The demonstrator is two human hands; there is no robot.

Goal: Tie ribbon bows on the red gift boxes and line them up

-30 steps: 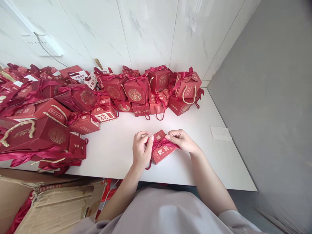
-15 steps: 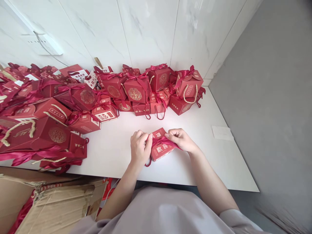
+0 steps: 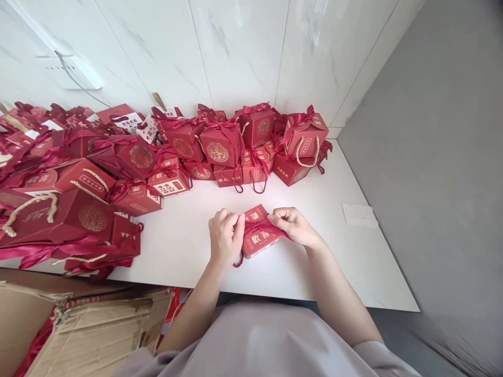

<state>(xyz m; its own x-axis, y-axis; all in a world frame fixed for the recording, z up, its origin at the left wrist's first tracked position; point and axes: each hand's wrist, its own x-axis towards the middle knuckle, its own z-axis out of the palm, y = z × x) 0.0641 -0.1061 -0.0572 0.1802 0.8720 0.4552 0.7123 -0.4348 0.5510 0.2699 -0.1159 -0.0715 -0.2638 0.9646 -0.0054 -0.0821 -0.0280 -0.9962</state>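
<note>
A small red gift box (image 3: 262, 242) with pale printed characters rests on the white table before me. Across its top runs a dark pink ribbon (image 3: 262, 225), gathered at the middle. My left hand (image 3: 227, 235) pinches the ribbon at the box's left side, its fingers curled. On the other side my right hand (image 3: 294, 225) grips the ribbon between thumb and bent fingers, with a tail of it showing below the hand. A dark red cord handle (image 3: 238, 260) hangs out under my left hand.
Red gift boxes tied with ribbons stand stacked along the tiled wall (image 3: 239, 47), and a bigger heap (image 3: 58, 209) fills the table's left. A white paper slip (image 3: 359, 215) lies on the right of the table (image 3: 334, 267). An open cardboard box (image 3: 98, 330) sits below the front edge.
Both hands keep their hold on the ribbon and have moved very slightly apart. The box between them has barely shifted.
</note>
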